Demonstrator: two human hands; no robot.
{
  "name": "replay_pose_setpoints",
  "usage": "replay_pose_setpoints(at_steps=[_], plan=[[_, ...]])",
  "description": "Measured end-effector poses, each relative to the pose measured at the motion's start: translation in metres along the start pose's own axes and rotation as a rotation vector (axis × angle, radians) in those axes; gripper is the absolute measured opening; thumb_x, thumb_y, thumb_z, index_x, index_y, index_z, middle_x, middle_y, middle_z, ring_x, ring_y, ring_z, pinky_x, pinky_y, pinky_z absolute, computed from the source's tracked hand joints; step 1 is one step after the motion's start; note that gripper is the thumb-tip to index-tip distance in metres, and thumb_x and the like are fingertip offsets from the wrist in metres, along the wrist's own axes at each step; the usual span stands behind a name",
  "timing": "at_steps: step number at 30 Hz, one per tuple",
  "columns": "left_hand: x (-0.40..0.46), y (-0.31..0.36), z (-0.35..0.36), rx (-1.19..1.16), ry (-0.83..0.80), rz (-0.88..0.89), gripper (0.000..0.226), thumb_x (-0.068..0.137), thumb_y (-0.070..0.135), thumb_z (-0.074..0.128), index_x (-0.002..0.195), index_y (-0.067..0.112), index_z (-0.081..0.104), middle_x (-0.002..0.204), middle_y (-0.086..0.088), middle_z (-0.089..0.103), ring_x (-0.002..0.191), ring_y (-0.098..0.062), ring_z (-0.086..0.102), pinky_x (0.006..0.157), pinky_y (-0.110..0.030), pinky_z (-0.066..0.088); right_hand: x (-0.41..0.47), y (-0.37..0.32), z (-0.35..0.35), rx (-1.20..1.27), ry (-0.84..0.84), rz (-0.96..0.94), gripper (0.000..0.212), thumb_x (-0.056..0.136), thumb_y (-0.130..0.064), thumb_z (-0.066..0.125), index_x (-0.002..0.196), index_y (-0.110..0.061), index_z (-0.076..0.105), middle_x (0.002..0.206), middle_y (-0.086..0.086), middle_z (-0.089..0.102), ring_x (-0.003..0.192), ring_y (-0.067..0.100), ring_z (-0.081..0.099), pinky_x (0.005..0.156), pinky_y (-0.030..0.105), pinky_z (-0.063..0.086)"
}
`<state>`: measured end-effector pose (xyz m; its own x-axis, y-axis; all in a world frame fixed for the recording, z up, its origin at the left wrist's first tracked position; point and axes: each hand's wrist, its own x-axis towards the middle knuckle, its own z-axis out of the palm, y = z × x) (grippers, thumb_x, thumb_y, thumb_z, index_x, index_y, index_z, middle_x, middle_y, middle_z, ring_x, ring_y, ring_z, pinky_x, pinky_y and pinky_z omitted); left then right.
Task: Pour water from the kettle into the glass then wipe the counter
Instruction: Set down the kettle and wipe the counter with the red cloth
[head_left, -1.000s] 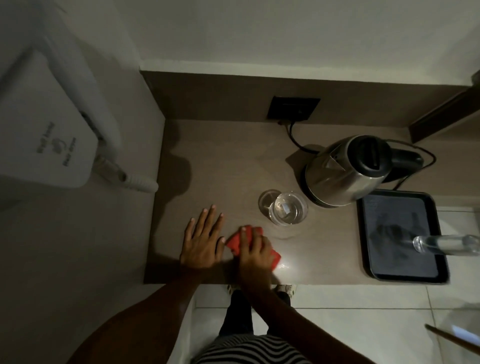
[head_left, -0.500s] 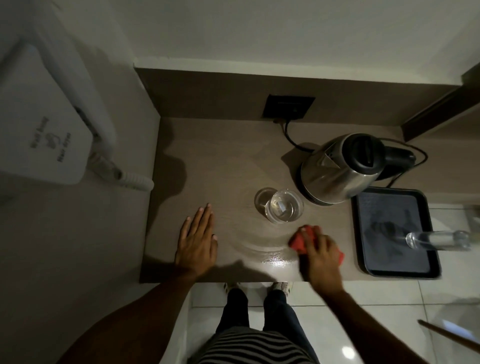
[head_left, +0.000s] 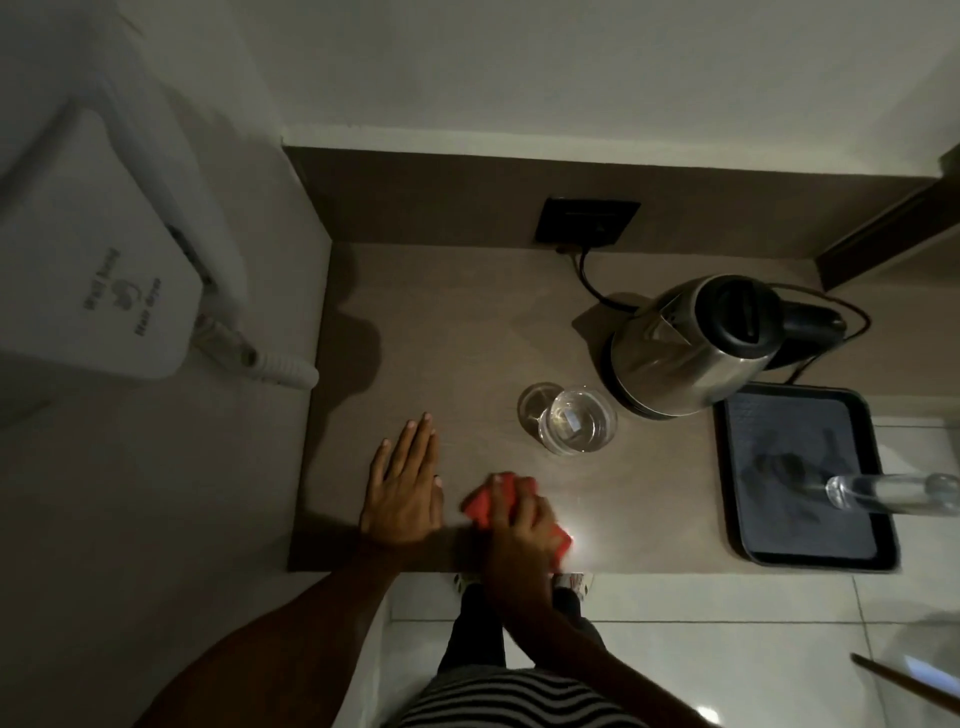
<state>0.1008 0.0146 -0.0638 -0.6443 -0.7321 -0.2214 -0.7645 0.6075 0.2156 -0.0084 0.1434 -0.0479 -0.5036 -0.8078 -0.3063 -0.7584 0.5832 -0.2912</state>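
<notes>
Counter (head_left: 457, 322) front edge: right hand (head_left: 519, 525) clutching red cloth (head_left: 480, 506), left hand (head_left: 405, 488) flat, fingers together, at nine o'clock; glass (head_left: 576, 421) at one o'clock.

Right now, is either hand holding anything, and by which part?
The right hand presses down on the middle of a red cloth on the counter. The left hand lies flat, holding nothing.

Glass (head_left: 576, 423) left of kettle (head_left: 691, 353); tray (head_left: 883, 545) right; cloth (head_left: 480, 506) in front on counter (head_left: 441, 322).

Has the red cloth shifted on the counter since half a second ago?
Yes. The red cloth, under the right hand, has swept leftward: it was right of the glass, near the tray; now it sits left of the glass.
</notes>
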Motion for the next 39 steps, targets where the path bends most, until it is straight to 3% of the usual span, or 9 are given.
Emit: replay_pose_setpoints(at_steps=[2, 7, 13, 19, 25, 31, 33, 36, 39], plan=[[0.000, 0.003, 0.002, -0.050, 0.046, -0.003, 0.060, 0.096, 0.029, 0.028, 0.149, 0.005, 0.040, 0.159, -0.012, 0.037, 0.146, -0.029, 0.038, 0.119, -0.048, 0.027, 0.028, -0.026, -0.004, -0.008, 0.018, -0.051, 0.081, 0.073, -0.054, 0.075, 0.141, -0.018, 0.050, 0.138, 0.022, 0.056, 0.115, 0.040, 0.059, 0.084, 0.054, 0.054], [0.000, 0.001, 0.000, -0.096, 0.092, -0.006, 0.057, 0.098, 0.028, 0.028, 0.148, 0.004, 0.040, 0.157, -0.013, 0.040, 0.146, -0.029, 0.038, 0.117, -0.047, 0.026, 0.059, -0.037, -0.006, 0.097, 0.007, -0.139, 0.069, 0.095, -0.055, 0.042, 0.152, -0.017, 0.031, 0.157, 0.017, 0.032, 0.140, 0.039, 0.033, 0.107, 0.057, 0.033], [-0.001, -0.002, -0.001, -0.057, 0.034, -0.023, 0.062, 0.099, 0.034, 0.020, 0.153, 0.006, 0.029, 0.164, -0.010, 0.027, 0.152, -0.025, 0.026, 0.121, -0.051, 0.029, 0.001, 0.082, -0.015, -0.048, -0.046, -0.268, 0.090, 0.060, -0.022, 0.087, 0.141, -0.016, 0.049, 0.143, 0.020, 0.051, 0.120, 0.043, 0.057, 0.093, 0.058, 0.051], [-0.001, -0.004, 0.002, -0.046, 0.014, -0.029, 0.062, 0.100, 0.034, 0.019, 0.155, 0.007, 0.026, 0.165, -0.008, 0.024, 0.153, -0.023, 0.023, 0.122, -0.048, 0.026, 0.045, 0.170, -0.058, -0.167, 0.133, -0.010, 0.059, 0.090, -0.025, 0.049, 0.146, -0.010, 0.041, 0.149, 0.026, 0.039, 0.128, 0.048, 0.041, 0.103, 0.057, 0.035], [-0.001, -0.002, 0.002, -0.030, -0.005, -0.035, 0.062, 0.099, 0.035, 0.020, 0.154, 0.007, 0.025, 0.165, -0.008, 0.023, 0.153, -0.025, 0.023, 0.123, -0.047, 0.023, 0.037, 0.113, -0.035, 0.034, 0.312, 0.321, 0.062, 0.084, -0.028, 0.054, 0.143, -0.012, 0.042, 0.141, 0.030, 0.041, 0.114, 0.051, 0.045, 0.095, 0.060, 0.040], [0.000, -0.001, 0.005, -0.014, 0.013, -0.015, 0.063, 0.096, 0.032, 0.026, 0.153, 0.005, 0.034, 0.163, -0.011, 0.030, 0.150, -0.028, 0.030, 0.122, -0.045, 0.018, -0.005, 0.002, 0.010, -0.010, 0.052, 0.041, 0.079, 0.074, -0.043, 0.077, 0.142, -0.013, 0.050, 0.134, 0.028, 0.057, 0.110, 0.045, 0.061, 0.082, 0.055, 0.054], [0.001, -0.001, 0.005, -0.016, 0.016, -0.014, 0.064, 0.094, 0.032, 0.029, 0.151, 0.005, 0.037, 0.161, -0.012, 0.034, 0.148, -0.028, 0.035, 0.121, -0.045, 0.020, 0.014, -0.027, 0.007, 0.033, 0.086, 0.000, 0.072, 0.083, -0.053, 0.066, 0.142, -0.015, 0.050, 0.139, 0.022, 0.054, 0.119, 0.039, 0.058, 0.090, 0.052, 0.052], [0.001, -0.005, 0.007, -0.038, 0.056, -0.002, 0.065, 0.091, 0.032, 0.033, 0.150, 0.005, 0.040, 0.159, -0.012, 0.038, 0.147, -0.027, 0.037, 0.119, -0.044, 0.020, 0.039, -0.040, 0.001, 0.111, 0.087, -0.025, 0.069, 0.092, -0.054, 0.051, 0.149, -0.016, 0.038, 0.151, 0.017, 0.042, 0.134, 0.038, 0.043, 0.104, 0.054, 0.040], [-0.002, -0.008, 0.012, -0.064, 0.059, -0.003, 0.063, 0.096, 0.032, 0.030, 0.155, 0.008, 0.030, 0.165, -0.007, 0.027, 0.152, -0.022, 0.026, 0.124, -0.043, 0.016, 0.033, -0.015, 0.001, 0.096, 0.025, -0.189, 0.076, 0.084, -0.049, 0.067, 0.145, -0.010, 0.044, 0.145, 0.022, 0.048, 0.128, 0.042, 0.049, 0.097, 0.057, 0.047]])
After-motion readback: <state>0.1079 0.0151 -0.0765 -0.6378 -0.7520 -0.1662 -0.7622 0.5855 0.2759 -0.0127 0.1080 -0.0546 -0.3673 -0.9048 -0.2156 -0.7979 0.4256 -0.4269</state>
